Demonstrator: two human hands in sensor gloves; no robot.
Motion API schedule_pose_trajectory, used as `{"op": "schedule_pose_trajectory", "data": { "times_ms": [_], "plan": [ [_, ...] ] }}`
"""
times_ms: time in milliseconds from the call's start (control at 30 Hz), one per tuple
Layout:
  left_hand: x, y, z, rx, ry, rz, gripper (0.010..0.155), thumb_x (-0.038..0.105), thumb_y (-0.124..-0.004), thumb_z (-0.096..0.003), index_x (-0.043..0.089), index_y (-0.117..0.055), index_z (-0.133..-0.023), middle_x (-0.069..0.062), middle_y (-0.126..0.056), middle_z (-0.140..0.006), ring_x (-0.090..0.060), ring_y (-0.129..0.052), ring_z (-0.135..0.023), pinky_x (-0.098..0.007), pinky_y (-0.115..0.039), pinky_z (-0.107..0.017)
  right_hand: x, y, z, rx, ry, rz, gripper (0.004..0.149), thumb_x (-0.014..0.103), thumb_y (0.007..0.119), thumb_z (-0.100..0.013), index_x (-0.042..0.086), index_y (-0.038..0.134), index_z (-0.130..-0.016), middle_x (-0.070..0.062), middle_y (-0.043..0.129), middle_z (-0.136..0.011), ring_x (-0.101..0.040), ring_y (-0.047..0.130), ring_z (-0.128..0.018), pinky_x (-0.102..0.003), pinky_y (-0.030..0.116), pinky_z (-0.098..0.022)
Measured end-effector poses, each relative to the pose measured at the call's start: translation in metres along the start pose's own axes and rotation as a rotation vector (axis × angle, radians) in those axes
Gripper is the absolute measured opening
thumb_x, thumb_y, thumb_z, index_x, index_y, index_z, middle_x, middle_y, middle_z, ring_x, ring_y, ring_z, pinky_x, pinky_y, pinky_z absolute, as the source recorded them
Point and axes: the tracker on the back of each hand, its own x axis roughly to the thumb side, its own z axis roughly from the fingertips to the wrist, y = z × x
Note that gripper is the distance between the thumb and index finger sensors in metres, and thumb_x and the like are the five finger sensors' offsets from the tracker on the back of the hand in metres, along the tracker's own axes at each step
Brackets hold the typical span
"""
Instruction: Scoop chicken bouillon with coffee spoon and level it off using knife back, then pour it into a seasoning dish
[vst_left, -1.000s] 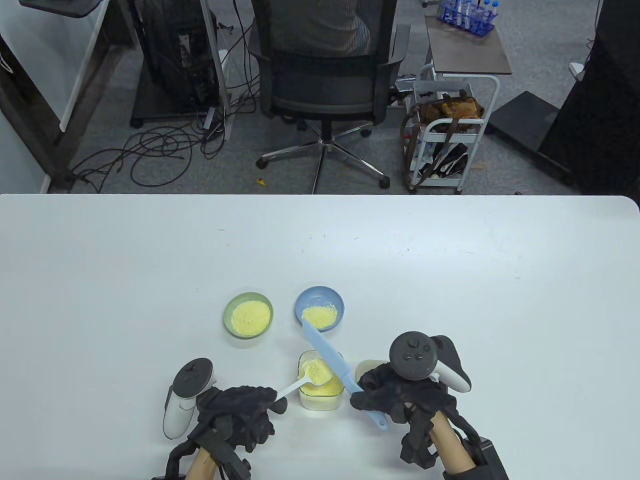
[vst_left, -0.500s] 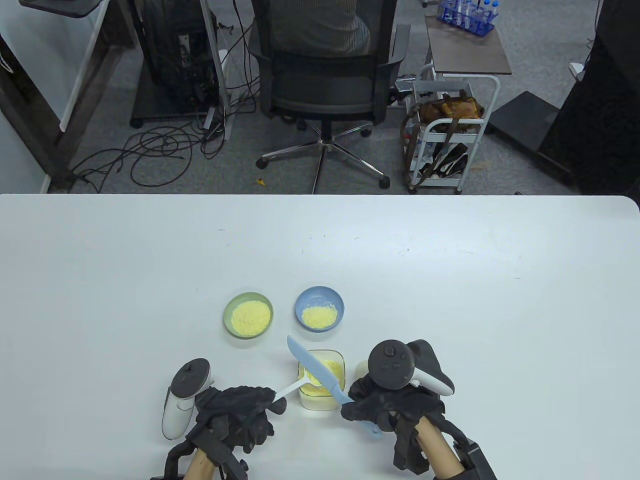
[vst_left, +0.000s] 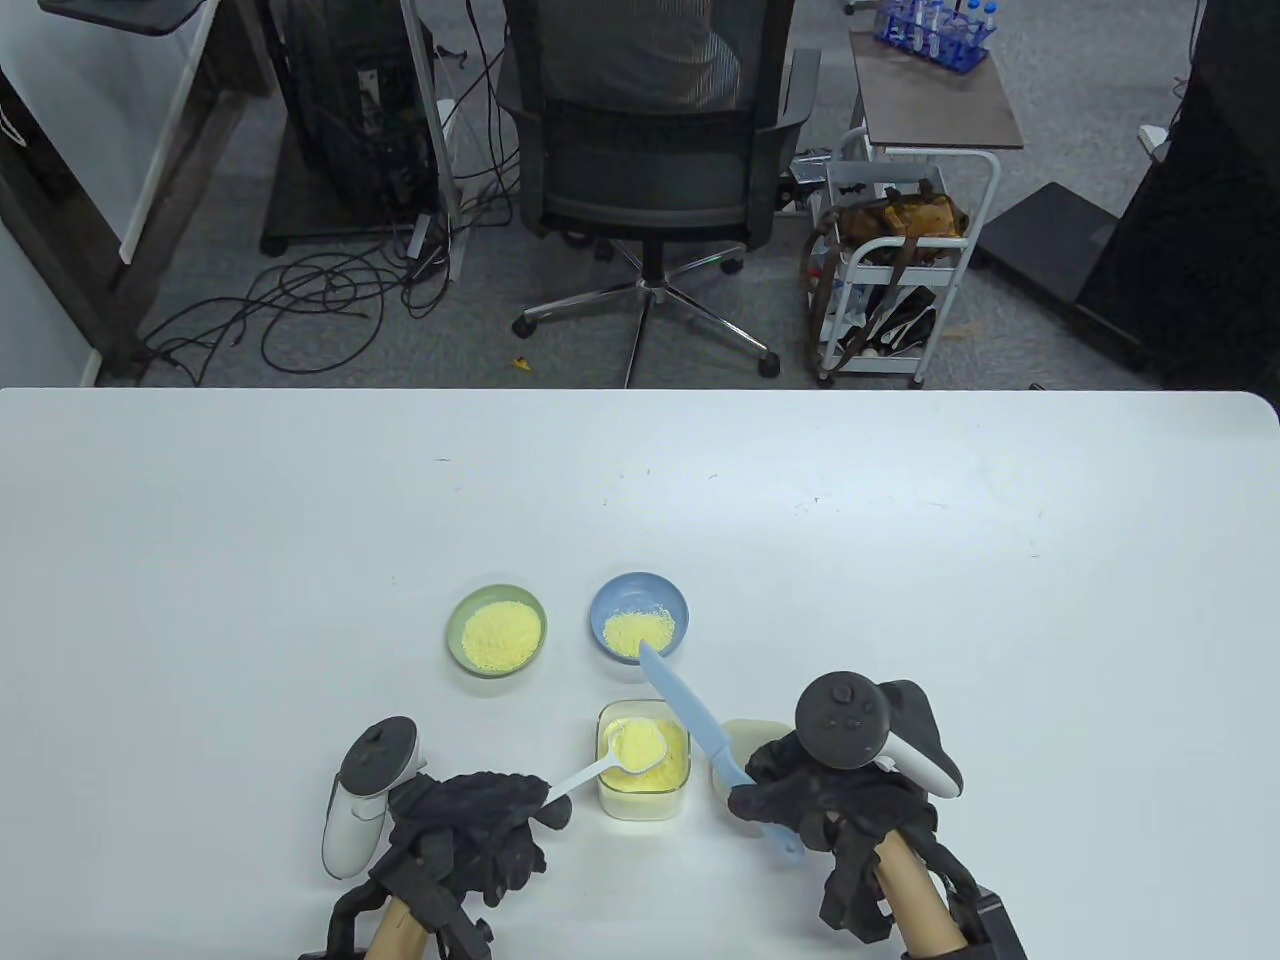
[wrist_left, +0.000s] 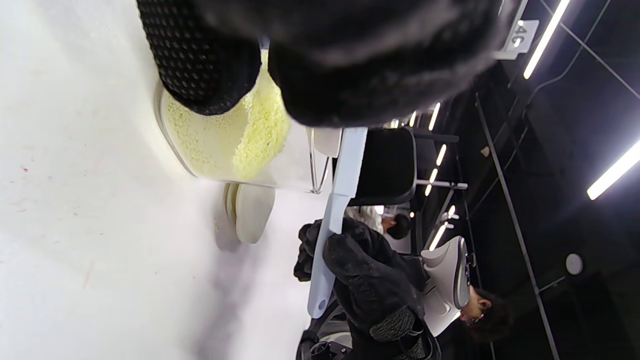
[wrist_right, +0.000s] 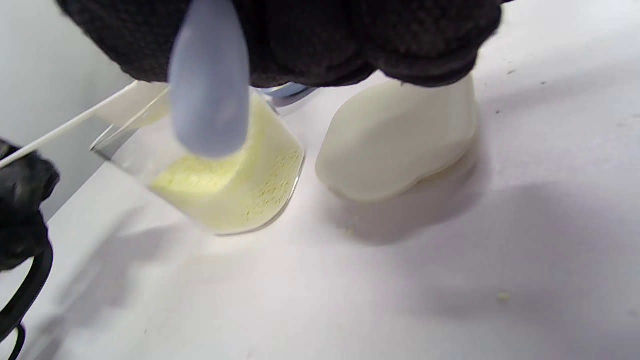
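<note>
My left hand (vst_left: 535, 800) pinches the handle of a white coffee spoon (vst_left: 637, 746). Its bowl, filled with yellow bouillon, hangs over the clear bouillon container (vst_left: 650, 795). My right hand (vst_left: 765, 800) grips the handle of a light blue knife (vst_left: 695, 720). The blade runs up and left, just right of the spoon, with its tip at the rim of the blue seasoning dish (vst_left: 660, 592). In the right wrist view the knife handle (wrist_right: 210, 90) hangs in front of the container (wrist_right: 235, 190). In the left wrist view the knife (wrist_left: 342, 190) rises behind the container (wrist_left: 220, 140).
A green dish (vst_left: 465, 612) holding bouillon stands left of the blue one. The container's cream lid (vst_left: 738, 738) lies right of it, partly under my right hand, and shows as the lid (wrist_right: 400, 145) in the right wrist view. An office chair and a cart stand beyond the table's far edge.
The knife swept left and nearer across the spoon's bowl, then swung back right and off it. Its tip is at the blue dish again. The left hand and spoon stayed put.
</note>
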Motion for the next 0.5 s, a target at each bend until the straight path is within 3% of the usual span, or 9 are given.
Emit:
{"op": "schedule_pose_trajectory", "data": {
  "times_ms": [167, 267, 500],
  "plan": [
    [0.000, 0.000, 0.000, 0.002, 0.000, 0.002, 0.049, 0.034, -0.071, -0.0513, -0.011, -0.081, -0.068, -0.002, -0.100, -0.013, -0.002, -0.090, 0.010, -0.031, -0.085, -0.035, -0.029, -0.014, 0.001, -0.187, 0.157, 0.021, 0.043, 0.034, 0.082, -0.045, 0.001, 0.077, -0.072, -0.021, 0.083, -0.059, -0.038, 0.081, -0.041, -0.072, 0.040, -0.065],
    [0.000, 0.001, 0.000, 0.004, -0.001, 0.004, 0.049, 0.033, -0.070, -0.0515, -0.011, -0.081, -0.068, -0.002, -0.100, -0.013, -0.002, -0.091, 0.010, -0.031, -0.085, -0.035, -0.048, -0.017, -0.002, -0.246, 0.267, 0.035, 0.042, 0.033, 0.081, -0.045, 0.001, 0.078, -0.072, -0.022, 0.083, -0.059, -0.039, 0.080, -0.042, -0.072, 0.040, -0.065],
    [0.000, 0.001, 0.000, 0.002, -0.002, 0.001, 0.049, 0.034, -0.071, -0.0515, -0.011, -0.081, -0.068, -0.002, -0.100, -0.014, -0.002, -0.090, 0.010, -0.031, -0.085, -0.035, -0.073, -0.007, -0.009, -0.235, 0.421, 0.129, 0.041, 0.030, 0.078, -0.046, -0.001, 0.078, -0.072, -0.022, 0.083, -0.059, -0.039, 0.080, -0.040, -0.071, 0.041, -0.066]
  ]
}}
